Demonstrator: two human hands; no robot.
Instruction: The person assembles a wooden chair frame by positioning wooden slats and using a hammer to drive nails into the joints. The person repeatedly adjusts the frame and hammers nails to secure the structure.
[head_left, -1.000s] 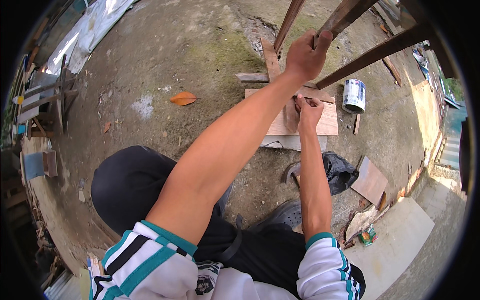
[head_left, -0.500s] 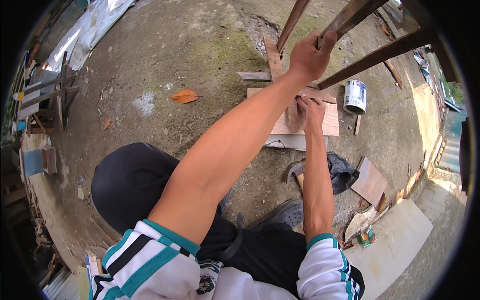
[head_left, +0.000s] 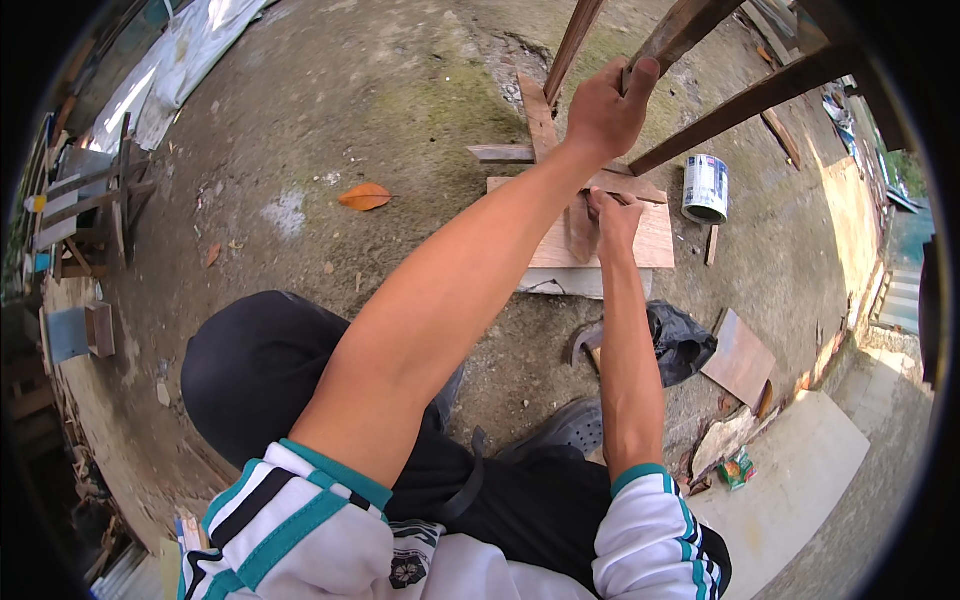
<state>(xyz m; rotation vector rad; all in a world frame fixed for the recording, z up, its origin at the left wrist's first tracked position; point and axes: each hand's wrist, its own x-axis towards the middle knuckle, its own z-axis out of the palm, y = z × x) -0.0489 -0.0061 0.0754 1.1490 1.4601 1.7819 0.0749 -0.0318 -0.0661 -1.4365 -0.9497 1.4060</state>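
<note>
My left hand [head_left: 606, 112] is wrapped round a dark wooden bar [head_left: 690, 30], one of several in a frame that rises at the upper right. Below it, my right hand [head_left: 617, 215] is closed in a pinch over a pale wooden board [head_left: 645, 240]; whatever the fingers hold is too small or hidden to name. A short brown wood strip [head_left: 582, 232] lies on the board just left of those fingers. Another strip [head_left: 632, 186] crosses the board's far edge, and a longer slat [head_left: 538, 120] reaches away beyond it.
A paint can [head_left: 706, 190] lies right of the board. Nearer me are a black plastic bag [head_left: 683, 345], a square wooden piece [head_left: 740, 358] and a pale flat sheet [head_left: 800, 490]. Scrap wood [head_left: 95, 200] is stacked at the far left, and an orange leaf [head_left: 365, 196] lies on the ground.
My right fingers have drawn into a tighter pinch at the strip on the board. My left hand keeps its hold on the bar, and the whole view has shifted slightly.
</note>
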